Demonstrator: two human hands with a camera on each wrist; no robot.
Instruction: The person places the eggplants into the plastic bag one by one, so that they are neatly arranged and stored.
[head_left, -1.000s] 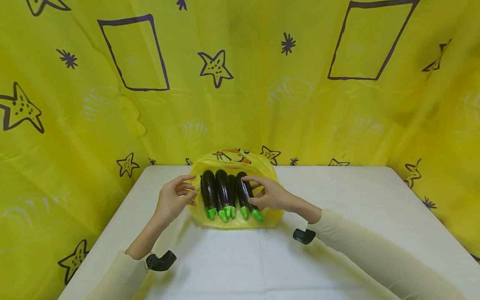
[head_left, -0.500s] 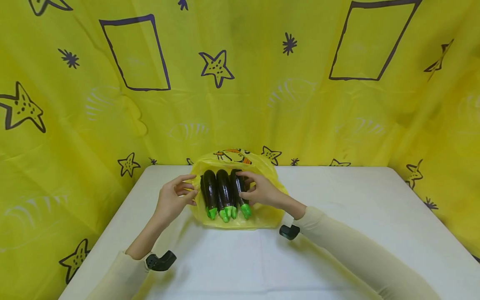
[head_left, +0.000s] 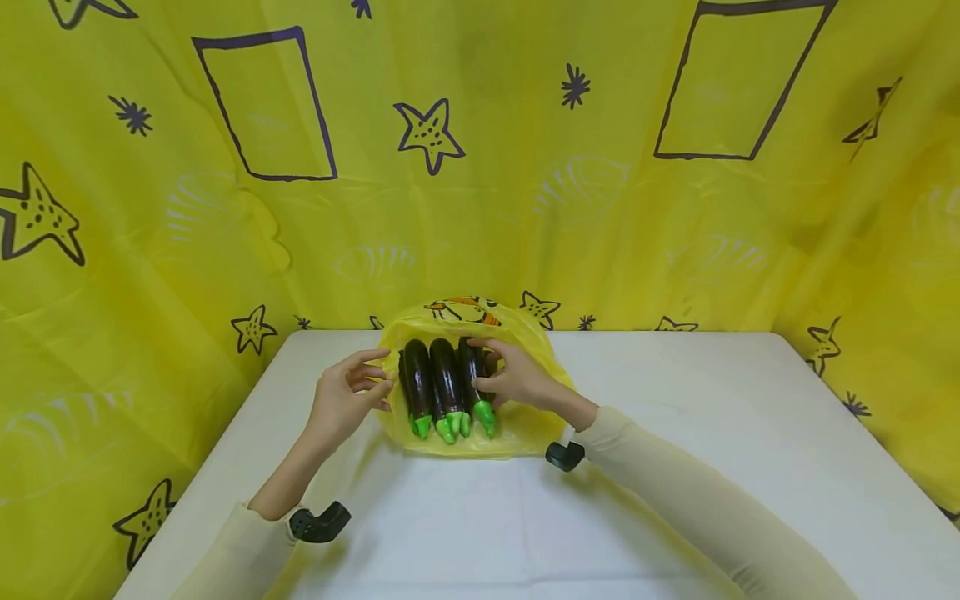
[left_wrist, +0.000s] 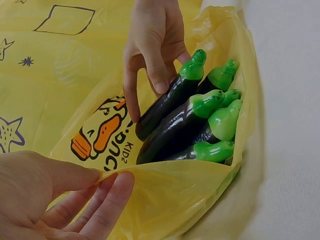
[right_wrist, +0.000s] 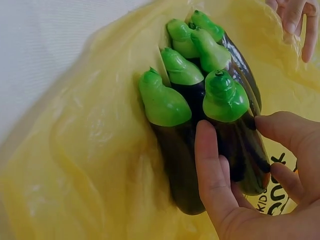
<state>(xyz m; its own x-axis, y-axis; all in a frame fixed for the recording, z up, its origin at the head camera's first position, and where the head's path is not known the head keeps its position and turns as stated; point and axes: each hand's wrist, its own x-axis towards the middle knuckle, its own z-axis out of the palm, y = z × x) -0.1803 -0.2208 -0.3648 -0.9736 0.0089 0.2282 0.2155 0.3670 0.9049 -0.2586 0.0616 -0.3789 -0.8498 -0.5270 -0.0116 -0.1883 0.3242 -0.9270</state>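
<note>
Several toy-like, glossy dark eggplants (head_left: 446,379) with bright green caps lie side by side, some stacked, in the mouth of a yellow plastic bag (left_wrist: 180,195). My left hand (head_left: 347,404) pinches the bag's rim between thumb and fingers at the left side, as the left wrist view shows. At the right end of the row, my right hand (head_left: 521,375) holds one eggplant (right_wrist: 225,97) by its dark body, thumb on one side and fingers on the other. Its green cap points toward me. Beside it in the right wrist view lies a lower eggplant (right_wrist: 172,155).
The bag lies on a white-covered table (head_left: 465,525), near its far edge. Behind and at both sides hangs a yellow sheet (head_left: 480,217) with star and fish drawings. A duck print (left_wrist: 102,132) shows inside the bag.
My right hand has moved left with the eggplant, bringing it from the right side of the bag up against the others. My left hand has kept its place at the rim.
</note>
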